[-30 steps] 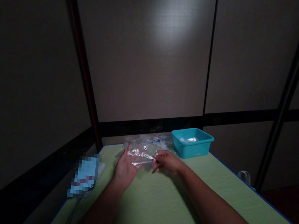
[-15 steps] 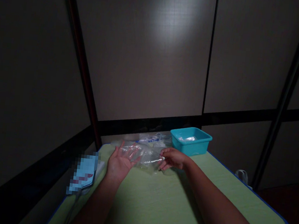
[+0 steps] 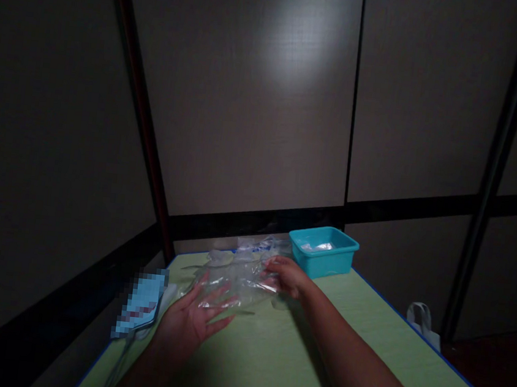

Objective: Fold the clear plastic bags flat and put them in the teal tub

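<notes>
A clear plastic bag (image 3: 234, 286) stretches between my two hands above the green table (image 3: 264, 360). My left hand (image 3: 190, 319) is open, fingers spread, with its fingertips behind or against the near left part of the film. At the bag's right end, the fingers of my right hand (image 3: 287, 275) are closed on the plastic. Behind it, more clear plastic packaging with blue print (image 3: 262, 246) lies at the table's far edge.
A turquoise plastic basket (image 3: 327, 262) with some clear packaging inside stands at the far right corner. On the left edge lies a blurred-out blue device (image 3: 143, 304) with a cable. A white bag (image 3: 422, 324) with handles is beyond the right edge; cabinet panels (image 3: 256, 125) rise behind.
My left hand has drawn back toward me and to the left. My right hand keeps hold of the bag, which now spreads out wider. The view has shifted slightly.
</notes>
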{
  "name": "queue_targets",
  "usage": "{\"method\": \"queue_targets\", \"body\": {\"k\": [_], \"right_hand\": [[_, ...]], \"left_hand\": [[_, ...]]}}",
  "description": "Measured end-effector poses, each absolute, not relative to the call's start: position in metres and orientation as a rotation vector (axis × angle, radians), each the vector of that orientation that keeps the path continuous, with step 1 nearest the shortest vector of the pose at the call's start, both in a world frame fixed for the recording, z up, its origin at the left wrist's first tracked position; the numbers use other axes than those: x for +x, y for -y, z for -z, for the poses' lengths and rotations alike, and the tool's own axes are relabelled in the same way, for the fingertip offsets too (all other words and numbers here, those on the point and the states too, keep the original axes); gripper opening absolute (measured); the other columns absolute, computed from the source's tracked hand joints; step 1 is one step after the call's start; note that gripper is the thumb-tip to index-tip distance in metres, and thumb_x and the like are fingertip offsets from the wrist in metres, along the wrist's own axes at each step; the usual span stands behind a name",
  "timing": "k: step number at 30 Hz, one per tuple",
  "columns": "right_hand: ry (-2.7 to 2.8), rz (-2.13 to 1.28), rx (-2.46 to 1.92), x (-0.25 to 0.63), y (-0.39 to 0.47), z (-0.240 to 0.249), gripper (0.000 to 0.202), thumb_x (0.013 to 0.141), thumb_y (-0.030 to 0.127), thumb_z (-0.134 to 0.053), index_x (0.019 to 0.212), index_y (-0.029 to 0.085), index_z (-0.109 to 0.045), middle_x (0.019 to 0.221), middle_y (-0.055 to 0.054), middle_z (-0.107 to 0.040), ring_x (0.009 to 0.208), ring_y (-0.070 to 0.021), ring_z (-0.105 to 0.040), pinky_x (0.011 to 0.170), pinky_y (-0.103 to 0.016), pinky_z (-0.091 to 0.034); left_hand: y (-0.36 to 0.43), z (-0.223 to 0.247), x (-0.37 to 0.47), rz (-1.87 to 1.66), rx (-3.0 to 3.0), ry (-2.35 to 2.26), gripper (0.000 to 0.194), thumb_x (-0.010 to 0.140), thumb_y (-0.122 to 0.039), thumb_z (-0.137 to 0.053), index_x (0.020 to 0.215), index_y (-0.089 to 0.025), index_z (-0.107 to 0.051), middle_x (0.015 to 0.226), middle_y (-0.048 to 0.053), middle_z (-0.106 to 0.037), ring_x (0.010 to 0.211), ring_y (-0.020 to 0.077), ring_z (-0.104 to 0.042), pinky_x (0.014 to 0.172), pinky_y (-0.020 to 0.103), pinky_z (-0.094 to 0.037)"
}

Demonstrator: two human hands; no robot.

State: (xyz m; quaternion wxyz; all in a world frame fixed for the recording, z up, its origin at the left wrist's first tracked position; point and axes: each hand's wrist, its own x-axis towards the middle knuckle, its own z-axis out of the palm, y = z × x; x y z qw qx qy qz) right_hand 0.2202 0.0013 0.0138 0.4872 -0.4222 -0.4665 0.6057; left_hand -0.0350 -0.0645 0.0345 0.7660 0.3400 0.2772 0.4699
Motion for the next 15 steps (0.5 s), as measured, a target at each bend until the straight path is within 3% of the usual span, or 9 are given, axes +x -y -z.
{"method": "queue_targets", "body": {"k": [3, 7, 15], "right_hand": [[1.194, -1.561, -1.085, 0.224, 0.001, -0.014, 0.023, 0.074, 0.026, -0.062, 0.089, 0.020, -0.046, 0.070, 0.000, -0.063, 0.056, -0.0171, -0.065, 0.049, -0.028, -0.053], [1.284, -1.654, -1.154, 0.230, 0.002, -0.013, 0.030, 0.071, 0.024, -0.065, 0.094, 0.019, -0.046, 0.067, -0.001, -0.064, 0.055, -0.0201, -0.066, 0.046, -0.031, -0.053], [1.503, -1.589, -1.203, 0.223, 0.007, -0.014, 0.027, 0.061, 0.006, -0.061, 0.084, 0.017, -0.053, 0.060, 0.004, -0.061, 0.048, -0.0135, -0.062, 0.044, -0.023, -0.051]], "left_hand": [[0.072, -0.023, -0.054, -0.902, 0.745, -0.775, 0.061, 0.087, -0.026, -0.048, 0.139, -0.026, -0.016, 0.125, 0.020, -0.051, 0.098, 0.0337, -0.061, 0.080, 0.046, -0.046], [0.082, -0.016, -0.074, -0.765, 0.833, -0.891, 0.062, 0.085, -0.032, -0.051, 0.137, -0.017, -0.022, 0.110, 0.020, -0.062, 0.089, 0.0312, -0.065, 0.073, 0.038, -0.048], [0.107, -0.008, -0.078, -0.813, 1.021, -1.118, 0.070, 0.076, -0.048, -0.059, 0.133, -0.019, -0.030, 0.076, 0.009, -0.071, 0.065, 0.0259, -0.068, 0.054, 0.031, -0.048]]}}
